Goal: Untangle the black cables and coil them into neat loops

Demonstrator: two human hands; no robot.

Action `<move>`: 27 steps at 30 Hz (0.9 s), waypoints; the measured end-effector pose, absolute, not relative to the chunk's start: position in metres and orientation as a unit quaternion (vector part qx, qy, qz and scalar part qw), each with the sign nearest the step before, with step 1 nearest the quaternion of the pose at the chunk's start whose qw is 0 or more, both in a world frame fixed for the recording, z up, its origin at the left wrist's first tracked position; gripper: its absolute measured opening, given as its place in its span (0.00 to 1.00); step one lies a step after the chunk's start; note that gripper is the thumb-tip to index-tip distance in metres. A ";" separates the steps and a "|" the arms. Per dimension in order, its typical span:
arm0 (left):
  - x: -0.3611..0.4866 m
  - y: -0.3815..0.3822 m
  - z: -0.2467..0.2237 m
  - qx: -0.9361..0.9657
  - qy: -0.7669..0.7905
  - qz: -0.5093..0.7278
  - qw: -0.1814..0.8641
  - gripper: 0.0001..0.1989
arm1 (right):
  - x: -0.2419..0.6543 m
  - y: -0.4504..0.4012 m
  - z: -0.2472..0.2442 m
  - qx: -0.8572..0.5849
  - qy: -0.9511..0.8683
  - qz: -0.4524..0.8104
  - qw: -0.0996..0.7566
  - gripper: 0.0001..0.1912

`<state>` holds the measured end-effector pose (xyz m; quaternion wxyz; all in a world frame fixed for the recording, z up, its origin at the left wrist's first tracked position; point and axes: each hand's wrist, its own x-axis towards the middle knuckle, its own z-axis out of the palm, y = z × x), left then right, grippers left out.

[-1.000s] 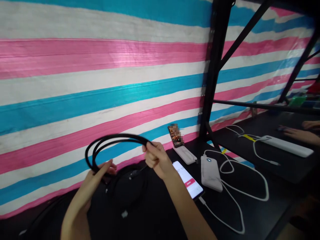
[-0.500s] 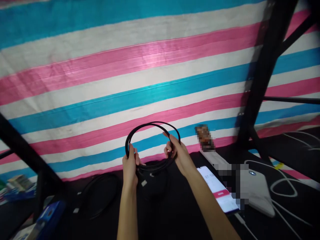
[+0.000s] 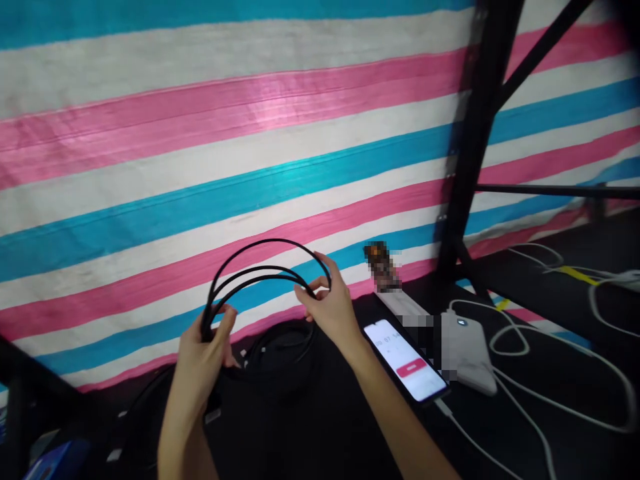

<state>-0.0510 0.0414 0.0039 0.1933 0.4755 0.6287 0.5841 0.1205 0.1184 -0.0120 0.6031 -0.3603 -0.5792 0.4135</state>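
Observation:
A black cable (image 3: pixel 274 241) in several loose loops is held up between my hands above the black surface. My left hand (image 3: pixel 204 343) is closed around the bunched loops at their left side. At the right side, my right hand (image 3: pixel 327 300) pinches the loops between thumb and fingers. The strands fan apart at the top of the arc. Below them, another coiled black cable (image 3: pixel 280 347) lies on the dark surface, partly behind my left hand. Further left lies one more dark coil (image 3: pixel 145 393), its outline hard to make out.
A lit phone (image 3: pixel 407 360) with a timer lies right of my right arm. Beside it sits a white power bank (image 3: pixel 470 353) with white cables (image 3: pixel 565 407). A black metal post (image 3: pixel 467 147) rises before a striped sheet (image 3: pixel 250 153). A blue box (image 3: pixel 57 460) is at lower left.
The view has turned right. My hands have shifted left and tilted, and the cable loops, bunched closer before, now spread apart at the top.

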 end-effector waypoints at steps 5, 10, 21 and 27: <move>-0.075 0.032 0.005 0.514 0.663 0.525 0.144 0.27 | 0.122 0.121 -0.021 -0.333 -0.677 0.400 0.520 0.26; -0.104 0.028 -0.003 0.522 0.691 0.465 0.182 0.29 | 0.109 0.115 -0.026 -0.235 -0.713 0.492 0.441 0.12; -0.080 0.066 -0.027 0.588 0.622 0.457 0.243 0.24 | 0.118 0.092 0.003 -0.214 -0.641 0.520 0.523 0.12; -0.073 0.086 -0.045 0.533 0.647 0.477 0.266 0.26 | 0.126 0.090 0.003 -0.201 -0.674 0.466 0.537 0.16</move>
